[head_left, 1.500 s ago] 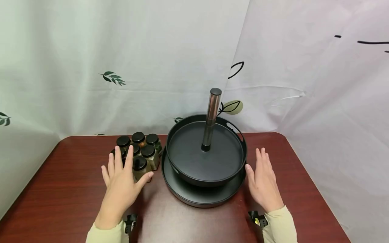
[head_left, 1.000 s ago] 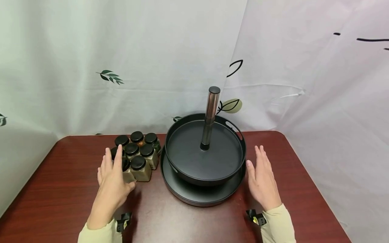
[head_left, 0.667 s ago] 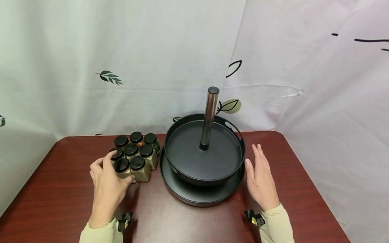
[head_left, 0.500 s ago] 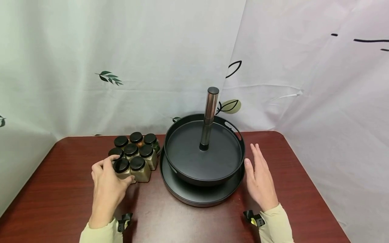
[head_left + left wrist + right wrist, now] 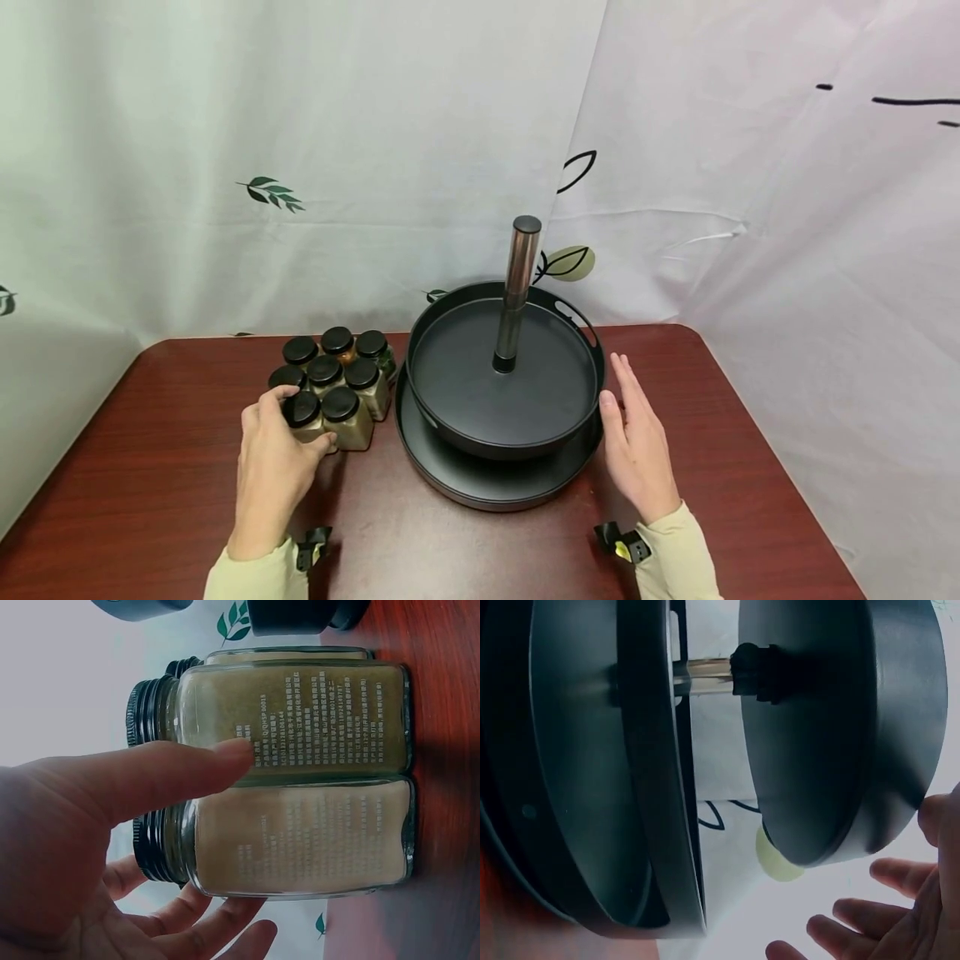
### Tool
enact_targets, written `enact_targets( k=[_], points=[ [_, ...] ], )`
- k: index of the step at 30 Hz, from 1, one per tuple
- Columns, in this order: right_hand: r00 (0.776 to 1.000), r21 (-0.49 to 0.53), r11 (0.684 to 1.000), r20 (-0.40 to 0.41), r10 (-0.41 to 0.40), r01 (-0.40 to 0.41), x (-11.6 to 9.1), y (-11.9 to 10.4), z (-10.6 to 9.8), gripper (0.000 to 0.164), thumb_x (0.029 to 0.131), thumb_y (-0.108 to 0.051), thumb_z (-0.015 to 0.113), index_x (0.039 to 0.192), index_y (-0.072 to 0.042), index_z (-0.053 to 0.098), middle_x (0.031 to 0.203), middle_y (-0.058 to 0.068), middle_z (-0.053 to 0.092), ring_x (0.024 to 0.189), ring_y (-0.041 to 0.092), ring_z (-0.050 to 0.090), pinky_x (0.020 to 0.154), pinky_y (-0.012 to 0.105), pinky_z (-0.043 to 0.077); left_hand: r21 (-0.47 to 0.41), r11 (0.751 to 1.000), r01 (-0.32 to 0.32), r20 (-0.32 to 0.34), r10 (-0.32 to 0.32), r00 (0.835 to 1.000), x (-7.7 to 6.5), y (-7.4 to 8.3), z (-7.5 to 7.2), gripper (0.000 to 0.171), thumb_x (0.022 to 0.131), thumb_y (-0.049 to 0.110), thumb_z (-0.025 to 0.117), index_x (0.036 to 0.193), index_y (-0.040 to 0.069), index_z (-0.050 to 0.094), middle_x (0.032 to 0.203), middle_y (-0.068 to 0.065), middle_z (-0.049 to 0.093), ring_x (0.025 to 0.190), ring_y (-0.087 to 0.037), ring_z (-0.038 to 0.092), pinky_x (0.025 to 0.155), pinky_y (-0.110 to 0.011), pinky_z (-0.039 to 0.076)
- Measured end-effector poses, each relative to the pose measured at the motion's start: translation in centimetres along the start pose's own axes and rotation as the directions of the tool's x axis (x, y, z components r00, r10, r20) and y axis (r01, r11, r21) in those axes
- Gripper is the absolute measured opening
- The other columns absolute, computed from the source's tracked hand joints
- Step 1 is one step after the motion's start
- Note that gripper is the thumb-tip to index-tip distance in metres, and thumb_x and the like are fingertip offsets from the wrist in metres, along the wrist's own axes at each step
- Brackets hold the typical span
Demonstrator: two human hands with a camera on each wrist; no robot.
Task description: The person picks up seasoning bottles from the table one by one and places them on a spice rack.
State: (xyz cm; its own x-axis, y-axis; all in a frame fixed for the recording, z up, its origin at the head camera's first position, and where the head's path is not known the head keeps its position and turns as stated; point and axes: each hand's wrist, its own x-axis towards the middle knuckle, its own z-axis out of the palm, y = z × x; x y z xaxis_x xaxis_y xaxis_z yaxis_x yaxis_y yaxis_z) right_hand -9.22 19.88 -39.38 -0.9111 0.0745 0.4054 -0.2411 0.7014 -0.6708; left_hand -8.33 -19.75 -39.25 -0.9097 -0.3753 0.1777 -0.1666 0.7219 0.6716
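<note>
1. Far left, lower edge: pale yellow-green left sleeve (image 5: 255, 581), black strap (image 5: 311, 547) at the wrist.
2. Left hand (image 5: 270, 475): thumb and fingers curled around the front left jar (image 5: 304, 417), thumb on the near side, fingers round the far side. Firmness of grip: cannot tell. Jar upright on the reddish-brown table (image 5: 420, 558), black lid on. Left wrist view: sandy contents, pale printed lettering on the glass; thumb tip lies across the seam with the next jar.
3. Just right of it, side by side: front right jar (image 5: 348, 423), olive-toned contents, black lid, upright.
4. Behind these two: six more lidded jars (image 5: 325, 372), closely grouped; eight lids counted in all. Orange contents in the back middle one, green in the back right.
5. Centre: round black upper tray (image 5: 465, 375), handle cutout in its rim, above a wider black lower tray (image 5: 495, 492) on the table. Metallic post (image 5: 517, 292), dark-capped, rises from the upper tray's middle. Right wrist view shows the metal continuing between tiers.
6. Right hand (image 5: 641, 450): fingers straight, thumb apart, holding nothing; just beside the trays' right edge. Thumb contact with the upper tray: cannot tell.
7. Right sleeve (image 5: 678, 560): same pale colour, another strap at the wrist.
</note>
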Motion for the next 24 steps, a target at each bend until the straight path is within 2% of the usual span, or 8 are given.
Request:
enact_targets(
  k=[4, 7, 11, 14, 18, 21, 22, 24],
  points=[
    [1.000, 0.033, 0.999, -0.009, -0.012, 0.012, -0.08, -0.11, 0.13, 0.051, 0.108, -0.023, 0.045, 0.158, -0.026, 0.034, 0.162, 0.001, 0.033, 0.144, 0.022, 0.039, 0.101, 0.018, 0.040, 0.009, 1.000, 0.014, -0.002, -0.014, 1.000, -0.06, 0.11, 0.08, 0.082, 0.071, 0.003, 0.085, 0.140, 0.000, 0.041, 0.136, -0.036, 0.039, 0.112, -0.058, 0.048, 0.087, -0.067, 0.040],
    [0.999, 0.073, 0.997, -0.024, -0.025, 0.027, -0.02, -0.10, 0.27, 0.050, 0.108, -0.020, 0.047, 0.157, -0.024, 0.037, 0.159, 0.001, 0.037, 0.142, 0.021, 0.041, 0.103, 0.008, 0.030, 0.014, 1.000, 0.023, -0.012, -0.023, 1.000, -0.12, 0.17, 0.10, 0.082, 0.071, 0.003, 0.086, 0.139, 0.000, 0.041, 0.135, -0.035, 0.040, 0.111, -0.057, 0.049, 0.086, -0.067, 0.040],
    [0.999, 0.122, 0.992, -0.034, -0.019, 0.023, -0.01, -0.06, 0.47, 0.050, 0.108, -0.019, 0.047, 0.156, -0.025, 0.039, 0.156, -0.001, 0.043, 0.137, 0.013, 0.046, 0.104, 0.009, 0.028, 0.018, 0.999, 0.032, -0.032, -0.031, 0.999, -0.21, 0.19, 0.03, 0.081, 0.070, 0.003, 0.086, 0.138, -0.001, 0.042, 0.130, -0.034, 0.045, 0.109, -0.057, 0.050, 0.083, -0.066, 0.040],
    [0.999, 0.147, 0.989, -0.037, -0.010, 0.015, -0.10, -0.05, 0.59, 0.048, 0.108, -0.019, 0.047, 0.155, -0.026, 0.040, 0.147, 0.000, 0.053, 0.103, 0.010, 0.059, 0.091, 0.012, 0.035, 0.018, 0.999, 0.051, -0.032, -0.050, 0.998, -0.25, 0.13, -0.03, 0.080, 0.071, 0.004, 0.087, 0.136, -0.002, 0.041, 0.126, -0.032, 0.048, 0.108, -0.057, 0.052, 0.082, -0.066, 0.041],
    [0.998, 0.170, 0.985, -0.051, -0.020, 0.029, -0.16, -0.07, 0.69, 0.046, 0.107, -0.017, 0.047, 0.153, -0.024, 0.045, 0.135, 0.002, 0.061, 0.064, 0.012, 0.039, 0.078, 0.020, 0.033, 0.015, 0.996, 0.090, -0.012, -0.090, 0.996, -0.17, 0.03, -0.03, 0.081, 0.072, 0.008, 0.087, 0.136, -0.002, 0.039, 0.123, -0.032, 0.053, 0.106, -0.058, 0.054, 0.079, -0.065, 0.041],
    [0.998, 0.177, 0.984, -0.061, -0.028, 0.039, -0.15, -0.17, 0.75, 0.045, 0.107, -0.015, 0.048, 0.152, -0.023, 0.047, 0.130, 0.003, 0.063, 0.060, 0.012, 0.036, 0.077, 0.021, 0.034, 0.020, 0.994, 0.109, -0.003, -0.109, 0.994, -0.18, -0.04, 0.02, 0.082, 0.072, 0.010, 0.088, 0.136, -0.001, 0.038, 0.120, -0.034, 0.056, 0.102, -0.058, 0.056, 0.075, -0.064, 0.042],
    [0.998, 0.177, 0.983, -0.063, -0.028, 0.039, -0.14, -0.21, 0.77, 0.045, 0.107, -0.015, 0.048, 0.152, -0.023, 0.047, 0.116, 0.003, 0.067, 0.057, 0.011, 0.035, 0.075, 0.021, 0.035, 0.022, 0.994, 0.111, -0.003, -0.111, 0.994, -0.20, -0.07, 0.04, 0.082, 0.072, 0.010, 0.088, 0.136, -0.001, 0.037, 0.119, -0.035, 0.057, 0.100, -0.059, 0.057, 0.074, -0.064, 0.043],
    [0.998, 0.176, 0.984, -0.065, -0.023, 0.034, -0.14, -0.27, 0.81, 0.045, 0.107, -0.016, 0.048, 0.152, -0.023, 0.047, 0.089, 0.001, 0.062, 0.053, 0.010, 0.033, 0.070, 0.022, 0.035, 0.029, 0.993, 0.115, -0.007, -0.115, 0.993, -0.26, -0.13, 0.08, 0.083, 0.072, 0.011, 0.088, 0.135, -0.001, 0.036, 0.115, -0.037, 0.058, 0.096, -0.059, 0.058, 0.071, -0.064, 0.043]
  ],
)
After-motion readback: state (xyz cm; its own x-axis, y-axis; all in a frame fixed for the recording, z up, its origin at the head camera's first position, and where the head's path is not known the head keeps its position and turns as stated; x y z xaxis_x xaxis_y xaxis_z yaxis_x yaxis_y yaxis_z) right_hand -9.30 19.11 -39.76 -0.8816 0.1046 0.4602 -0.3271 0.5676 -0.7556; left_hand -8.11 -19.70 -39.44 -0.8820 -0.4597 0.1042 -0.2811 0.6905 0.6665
